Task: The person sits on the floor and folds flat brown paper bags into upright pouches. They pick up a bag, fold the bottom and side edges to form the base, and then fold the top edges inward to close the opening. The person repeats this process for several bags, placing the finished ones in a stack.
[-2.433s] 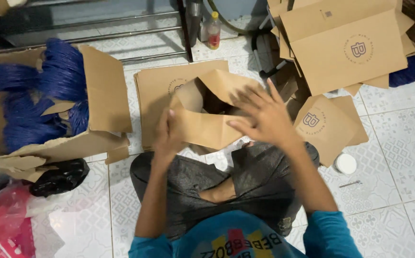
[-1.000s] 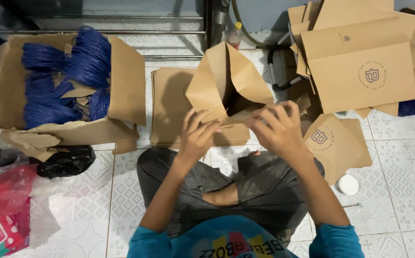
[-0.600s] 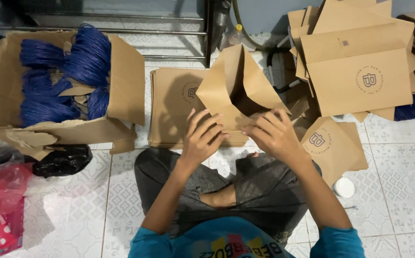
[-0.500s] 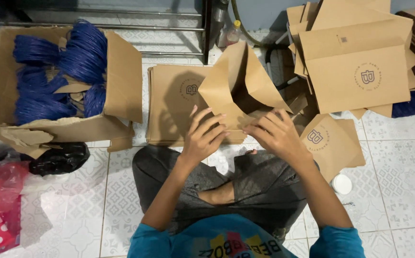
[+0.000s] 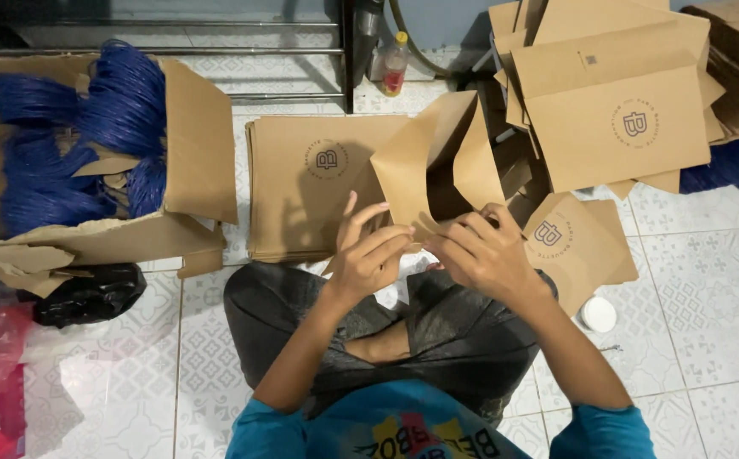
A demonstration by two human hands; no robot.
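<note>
Centrally, above the lap, both hands pinch the lower edge of a half-opened brown paper bag (image 5: 437,170): left hand (image 5: 368,255) fingers partly extended, right hand (image 5: 484,253) curled around it. Flat bag stack (image 5: 301,191) lies just left; bare tile floor (image 5: 709,280) stays open rightward.

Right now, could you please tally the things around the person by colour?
Brown: 3, the half-folded paper bag in both hands, flat bag stack, open carton
Blue: 1, cord bundles
Black: 1, plastic bag
White: 1, round lid
Total: 6
</note>
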